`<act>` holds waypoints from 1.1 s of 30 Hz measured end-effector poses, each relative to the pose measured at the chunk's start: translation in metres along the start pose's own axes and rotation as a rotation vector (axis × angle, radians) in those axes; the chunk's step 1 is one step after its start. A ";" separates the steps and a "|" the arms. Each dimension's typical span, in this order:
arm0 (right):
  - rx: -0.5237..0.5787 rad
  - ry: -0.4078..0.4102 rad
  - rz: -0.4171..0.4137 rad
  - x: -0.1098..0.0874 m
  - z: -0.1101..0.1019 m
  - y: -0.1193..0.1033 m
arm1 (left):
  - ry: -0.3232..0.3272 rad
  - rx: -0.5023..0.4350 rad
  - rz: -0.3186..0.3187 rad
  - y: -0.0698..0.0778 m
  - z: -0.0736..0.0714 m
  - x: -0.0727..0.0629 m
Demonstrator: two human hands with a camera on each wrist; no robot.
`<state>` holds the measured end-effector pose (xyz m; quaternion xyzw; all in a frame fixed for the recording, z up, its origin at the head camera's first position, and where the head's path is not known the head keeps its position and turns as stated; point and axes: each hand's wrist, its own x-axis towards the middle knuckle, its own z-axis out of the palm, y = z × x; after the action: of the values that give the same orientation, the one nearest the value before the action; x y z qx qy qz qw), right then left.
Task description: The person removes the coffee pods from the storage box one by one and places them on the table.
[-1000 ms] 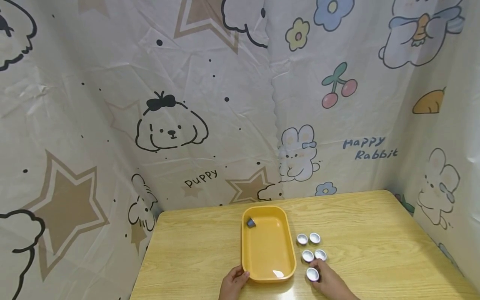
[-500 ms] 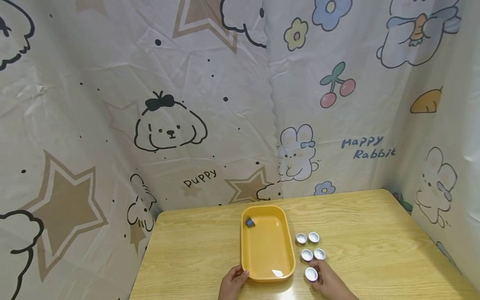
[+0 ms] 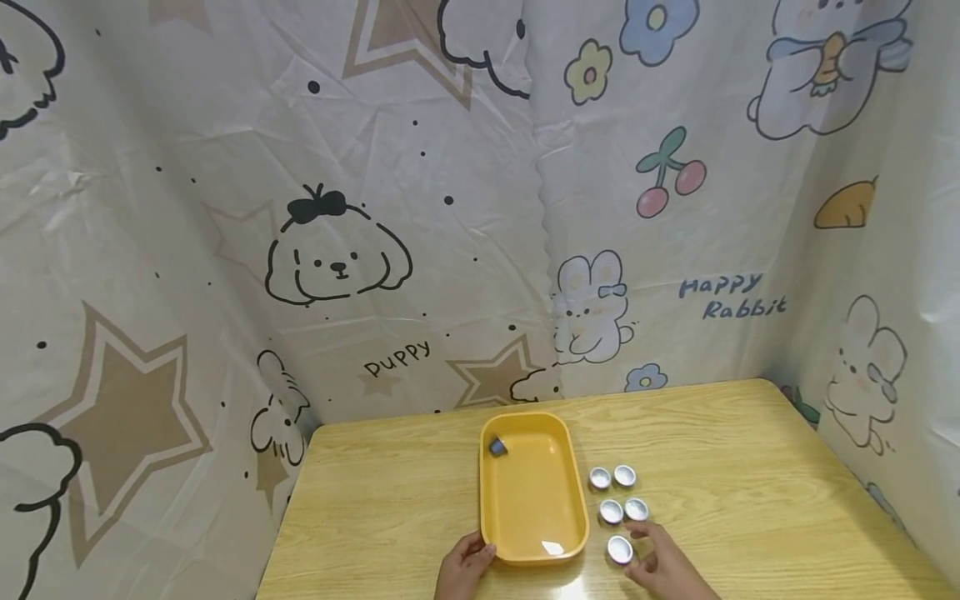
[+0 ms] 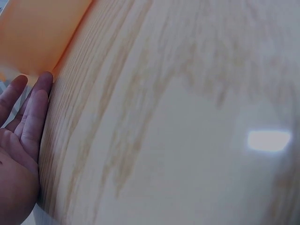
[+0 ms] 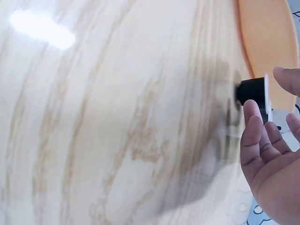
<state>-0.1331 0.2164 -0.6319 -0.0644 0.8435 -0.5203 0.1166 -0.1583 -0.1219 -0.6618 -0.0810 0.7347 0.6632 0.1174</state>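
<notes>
My right hand (image 3: 663,562) is beside a small capsule (image 3: 619,550) on the table, its fingers loosely spread. In the right wrist view this capsule (image 5: 254,91) has a black tapered body and a wide white rim. The thumb (image 5: 287,78) stands apart from it, while a fingertip overlaps its lower edge; whether it touches, I cannot tell. Several similar capsules (image 3: 611,512) stand white side up just beyond. My left hand (image 3: 465,567) touches the near left corner of a yellow tray (image 3: 486,500) with fairly straight fingers (image 4: 35,117).
A dark capsule (image 3: 497,447) lies tipped in the tray's far left corner. The wood-grain table (image 3: 375,500) runs back to a printed curtain (image 3: 487,208), which also hangs along both sides.
My right hand has loosened its fingers from the nearest capsule, which stays on the table, and drawn slightly right. The left hand keeps its place at the tray corner. The head view shifts slightly.
</notes>
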 end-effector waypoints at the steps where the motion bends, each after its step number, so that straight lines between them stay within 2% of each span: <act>1: 0.001 0.004 0.007 -0.001 -0.001 -0.002 | 0.000 0.001 -0.004 0.000 0.000 0.000; 8: 0.008 0.041 0.093 -0.001 -0.008 -0.020 | 0.001 0.013 0.015 0.002 0.000 -0.002; 12: 0.050 0.063 0.139 0.000 -0.011 -0.036 | 0.015 0.044 0.004 0.002 0.000 -0.002; 18: 0.140 0.074 0.125 0.003 -0.019 -0.062 | 0.022 0.066 0.000 0.001 0.000 -0.001; 24: 0.176 0.132 0.100 0.008 -0.025 -0.085 | 0.009 0.043 0.001 0.001 0.000 -0.002; 28: 0.203 0.173 0.076 0.012 -0.026 -0.096 | 0.031 0.054 -0.014 0.002 0.001 0.001; 33: 0.254 0.179 0.071 0.019 -0.028 -0.106 | 0.057 0.063 -0.020 0.002 0.002 0.006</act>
<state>-0.1597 0.1885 -0.5272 0.0273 0.7798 -0.6219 0.0666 -0.1646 -0.1192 -0.6619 -0.1037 0.7575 0.6358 0.1055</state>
